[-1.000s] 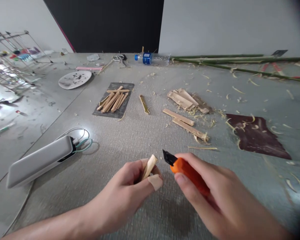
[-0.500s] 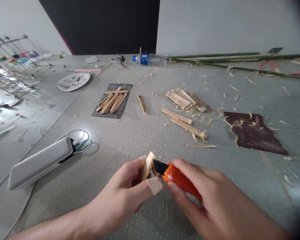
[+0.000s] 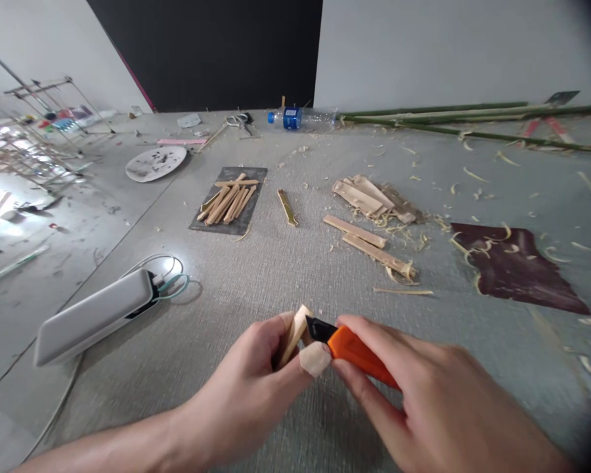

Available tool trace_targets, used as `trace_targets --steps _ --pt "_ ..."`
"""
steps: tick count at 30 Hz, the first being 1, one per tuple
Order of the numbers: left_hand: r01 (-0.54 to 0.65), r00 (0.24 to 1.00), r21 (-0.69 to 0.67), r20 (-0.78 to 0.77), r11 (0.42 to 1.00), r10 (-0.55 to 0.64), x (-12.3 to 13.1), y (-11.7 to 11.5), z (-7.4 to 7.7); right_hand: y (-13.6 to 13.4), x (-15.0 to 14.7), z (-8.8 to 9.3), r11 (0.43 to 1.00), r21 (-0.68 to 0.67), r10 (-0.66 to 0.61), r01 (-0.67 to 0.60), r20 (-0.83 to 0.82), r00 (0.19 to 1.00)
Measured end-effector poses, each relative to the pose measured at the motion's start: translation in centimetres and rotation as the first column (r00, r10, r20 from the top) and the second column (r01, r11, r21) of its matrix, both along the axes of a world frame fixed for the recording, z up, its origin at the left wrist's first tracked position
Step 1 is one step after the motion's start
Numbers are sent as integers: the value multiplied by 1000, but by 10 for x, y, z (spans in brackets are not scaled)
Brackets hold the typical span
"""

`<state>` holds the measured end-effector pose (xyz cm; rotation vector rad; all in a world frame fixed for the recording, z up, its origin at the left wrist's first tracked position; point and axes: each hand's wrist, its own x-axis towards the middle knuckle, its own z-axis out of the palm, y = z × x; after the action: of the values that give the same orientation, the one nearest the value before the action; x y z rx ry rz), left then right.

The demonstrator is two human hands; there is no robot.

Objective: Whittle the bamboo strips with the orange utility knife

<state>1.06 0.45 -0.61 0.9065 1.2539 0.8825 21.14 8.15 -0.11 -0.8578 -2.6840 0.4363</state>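
Observation:
My left hand [image 3: 256,381] is closed around a short light wooden strip [image 3: 295,332], whose upper end sticks out between the fingers. A pale bandage [image 3: 315,359] wraps its thumb. My right hand [image 3: 418,387] grips an orange utility knife [image 3: 359,355]. The knife's black blade end [image 3: 320,328] points left and lies against or very close to the strip's right side. Beyond the hands, two flat wooden strips [image 3: 377,255] lie with curly shavings, and a pile of thin wood pieces [image 3: 362,197] sits behind them.
Several sticks [image 3: 229,202] rest on a dark sheet [image 3: 221,226]. A power bank [image 3: 96,318] with cables is at left, brown sandpaper [image 3: 522,266] at right. Farther back are a white plate [image 3: 156,164], scissors [image 3: 239,121], a bottle [image 3: 291,118] and green stalks [image 3: 448,117].
The view has shifted slightly, so the table items appear a little farther right. Both hands keep their holds, with the blade still at the strip's upper end.

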Motion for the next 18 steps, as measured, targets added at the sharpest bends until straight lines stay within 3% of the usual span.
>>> trace_targets --steps 4,11,18 --pt "-22 1000 15 -12 1000 22 1 0 -4 -1 0 0 999 -39 -15 16 23 1000" --pt "22 995 -129 96 991 -10 -3 -4 -9 0 -1 0 999 -36 7 -7 0 1000" --pt "-19 998 -49 51 999 21 0 -2 -2 1 -2 0 999 35 8 -7 -19 1000"
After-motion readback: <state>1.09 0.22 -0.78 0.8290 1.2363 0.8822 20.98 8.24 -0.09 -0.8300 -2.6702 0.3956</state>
